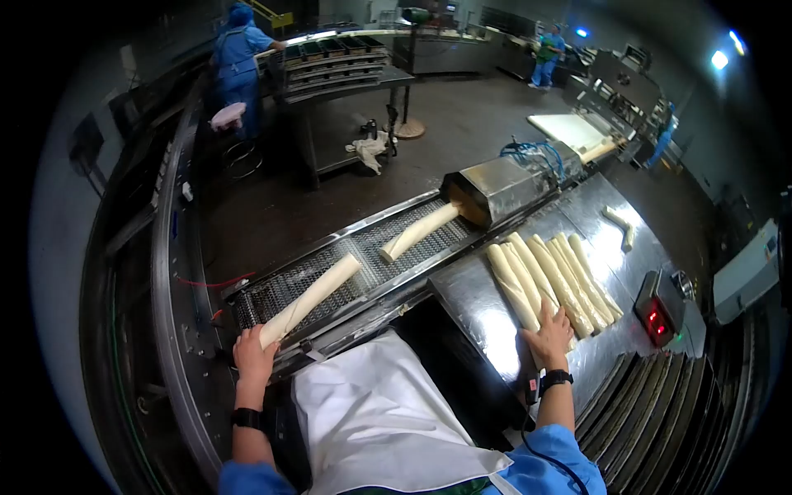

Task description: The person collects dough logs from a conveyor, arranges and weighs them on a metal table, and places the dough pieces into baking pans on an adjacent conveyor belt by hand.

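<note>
On the mesh conveyor lie two long pale dough rolls. My left hand is closed round the lower end of the nearer roll. The other roll comes out of a metal housing. Several more dough rolls lie side by side on the steel table to the right. My right hand rests at the near end of this row with its fingers spread, touching the leftmost rolls. What lies beneath its palm is hidden.
A small bent dough piece and a scale with a red display are on the steel table. Stacked trays stand at the lower right. Two co-workers stand farther back, near a tray-laden table and machinery.
</note>
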`<state>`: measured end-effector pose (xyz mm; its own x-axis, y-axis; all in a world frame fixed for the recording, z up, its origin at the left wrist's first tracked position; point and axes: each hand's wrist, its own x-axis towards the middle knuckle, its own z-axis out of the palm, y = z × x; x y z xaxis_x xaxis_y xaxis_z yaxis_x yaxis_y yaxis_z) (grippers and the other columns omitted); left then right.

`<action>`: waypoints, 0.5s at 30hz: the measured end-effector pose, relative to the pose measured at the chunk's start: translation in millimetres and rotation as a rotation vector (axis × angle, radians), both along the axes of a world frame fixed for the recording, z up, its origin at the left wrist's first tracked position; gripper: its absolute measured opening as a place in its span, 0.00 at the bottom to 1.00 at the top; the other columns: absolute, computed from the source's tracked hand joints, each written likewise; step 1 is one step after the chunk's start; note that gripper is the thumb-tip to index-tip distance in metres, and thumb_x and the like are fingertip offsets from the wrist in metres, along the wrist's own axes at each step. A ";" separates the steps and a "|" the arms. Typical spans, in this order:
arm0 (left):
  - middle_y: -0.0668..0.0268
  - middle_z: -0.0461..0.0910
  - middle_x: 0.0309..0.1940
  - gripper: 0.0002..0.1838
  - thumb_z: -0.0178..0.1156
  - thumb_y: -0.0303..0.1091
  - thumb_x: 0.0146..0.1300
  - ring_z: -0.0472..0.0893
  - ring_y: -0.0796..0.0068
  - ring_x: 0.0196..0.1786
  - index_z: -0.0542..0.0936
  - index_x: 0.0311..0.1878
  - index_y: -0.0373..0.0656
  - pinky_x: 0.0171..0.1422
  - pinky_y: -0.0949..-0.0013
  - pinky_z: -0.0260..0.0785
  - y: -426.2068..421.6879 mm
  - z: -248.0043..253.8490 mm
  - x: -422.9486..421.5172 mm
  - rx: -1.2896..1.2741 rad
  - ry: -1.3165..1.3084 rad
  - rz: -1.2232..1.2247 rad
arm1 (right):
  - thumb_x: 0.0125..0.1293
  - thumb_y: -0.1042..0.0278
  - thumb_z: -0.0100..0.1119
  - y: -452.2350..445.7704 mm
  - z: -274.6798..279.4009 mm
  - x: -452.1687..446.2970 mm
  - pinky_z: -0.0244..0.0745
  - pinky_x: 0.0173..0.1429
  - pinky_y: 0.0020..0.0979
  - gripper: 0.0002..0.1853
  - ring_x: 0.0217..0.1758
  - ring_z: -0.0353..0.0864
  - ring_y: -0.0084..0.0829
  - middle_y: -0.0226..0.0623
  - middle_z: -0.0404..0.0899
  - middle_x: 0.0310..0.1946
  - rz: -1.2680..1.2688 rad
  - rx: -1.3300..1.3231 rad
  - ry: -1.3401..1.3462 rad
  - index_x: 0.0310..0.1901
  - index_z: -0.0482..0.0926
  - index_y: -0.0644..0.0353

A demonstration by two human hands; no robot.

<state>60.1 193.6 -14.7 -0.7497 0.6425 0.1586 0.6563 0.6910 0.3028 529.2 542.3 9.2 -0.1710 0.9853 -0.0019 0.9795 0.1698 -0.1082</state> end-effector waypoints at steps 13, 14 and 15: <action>0.59 0.81 0.37 0.17 0.66 0.35 0.56 0.80 0.63 0.39 0.78 0.44 0.35 0.44 0.61 0.70 -36.0 -13.1 -5.2 0.532 -0.544 0.295 | 0.45 0.43 0.70 -0.7 4.0 2.5 0.45 0.73 0.57 0.54 0.74 0.46 0.59 0.61 0.47 0.72 0.025 -0.067 -0.009 0.73 0.52 0.41; 0.62 0.81 0.34 0.15 0.65 0.34 0.58 0.80 0.69 0.35 0.78 0.43 0.35 0.41 0.66 0.71 -31.9 -9.6 -2.0 0.852 -0.941 0.332 | 0.44 0.45 0.72 -1.3 2.2 1.8 0.44 0.73 0.57 0.55 0.74 0.48 0.59 0.61 0.48 0.72 0.016 -0.061 0.003 0.73 0.52 0.44; 0.67 0.79 0.30 0.14 0.64 0.33 0.58 0.77 0.78 0.33 0.79 0.44 0.35 0.39 0.72 0.70 -31.9 -4.3 5.6 0.784 -1.218 0.369 | 0.42 0.48 0.73 -1.5 0.2 0.9 0.44 0.74 0.56 0.56 0.73 0.49 0.60 0.60 0.48 0.72 0.008 -0.054 0.015 0.73 0.53 0.46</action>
